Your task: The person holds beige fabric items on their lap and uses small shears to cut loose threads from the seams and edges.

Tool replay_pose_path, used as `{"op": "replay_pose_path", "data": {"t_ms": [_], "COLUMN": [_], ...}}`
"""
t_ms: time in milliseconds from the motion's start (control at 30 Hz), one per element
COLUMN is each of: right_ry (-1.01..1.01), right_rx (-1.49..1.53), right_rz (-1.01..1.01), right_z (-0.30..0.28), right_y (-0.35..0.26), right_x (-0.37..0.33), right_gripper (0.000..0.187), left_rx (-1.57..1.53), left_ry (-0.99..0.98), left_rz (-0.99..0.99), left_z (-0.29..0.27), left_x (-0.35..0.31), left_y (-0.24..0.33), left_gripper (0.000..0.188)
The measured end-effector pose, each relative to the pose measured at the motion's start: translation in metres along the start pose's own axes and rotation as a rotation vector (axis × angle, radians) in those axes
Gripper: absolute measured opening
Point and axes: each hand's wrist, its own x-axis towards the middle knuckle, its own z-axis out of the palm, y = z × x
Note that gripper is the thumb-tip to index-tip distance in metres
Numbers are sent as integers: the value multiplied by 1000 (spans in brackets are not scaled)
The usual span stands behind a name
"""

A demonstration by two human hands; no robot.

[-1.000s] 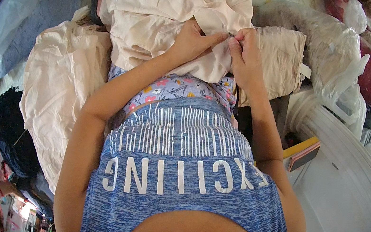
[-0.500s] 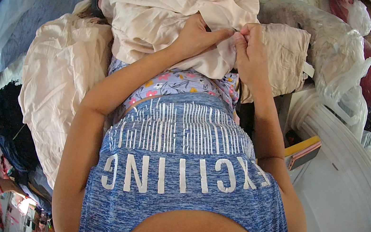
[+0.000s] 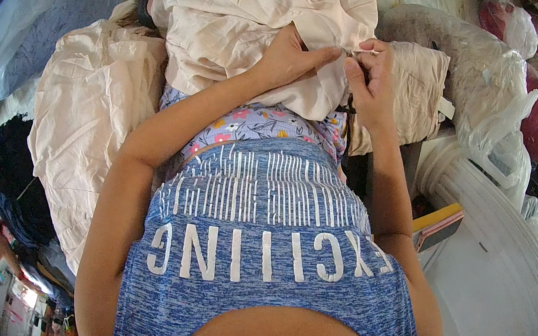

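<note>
A large cream cloth point(image 3: 237, 10) lies gathered in folds over my lap. My left hand point(image 3: 290, 58) grips it, fingers tucked under a fold and thumb pressed on top, pointing right. Close beside that thumb tip is my right hand point(image 3: 374, 79), its fingers curled near the cloth's raised edge. Whatever the right fingers hold is too small to make out. The right thumb stands a little apart from the index finger.
More cream fabric point(image 3: 93, 114) hangs at my left, and a folded beige stack point(image 3: 413, 85) lies right of my hands. Clear plastic bags point(image 3: 464, 72) sit far right. A white plastic tub or chair point(image 3: 495, 285) is at my right, with a phone-like yellow-edged object point(image 3: 438, 224) on it.
My right hand has shifted slightly right and down, away from the left thumb, and its fingers have loosened from their pinch. The left hand keeps its grip on the cloth.
</note>
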Motion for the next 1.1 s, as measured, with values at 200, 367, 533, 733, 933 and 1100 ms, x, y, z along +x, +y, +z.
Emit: {"op": "replay_pose_path", "data": {"t_ms": [200,367,533,733,933,1100], "right_ry": [60,135,45,-119,-89,-61], "right_rx": [75,-172,4,170,-53,-38], "right_rz": [-61,-141,32,102,53,38], "right_z": [2,3,3,0,3,3], "right_y": [10,6,2,1,-8,-9], "right_x": [13,33,26,1,3,4], "right_gripper": [21,11,21,26,20,21], "left_rx": [3,124,41,60,76,63], "left_ry": [26,-57,-12,-3,-9,-10], "left_rz": [29,-48,13,58,41,42], "left_z": [1,-5,-2,0,0,-1], "left_x": [1,4,2,2,1,2], "left_y": [-4,-10,-7,-7,-6,-9], "left_gripper": [19,21,20,21,22,23]}}
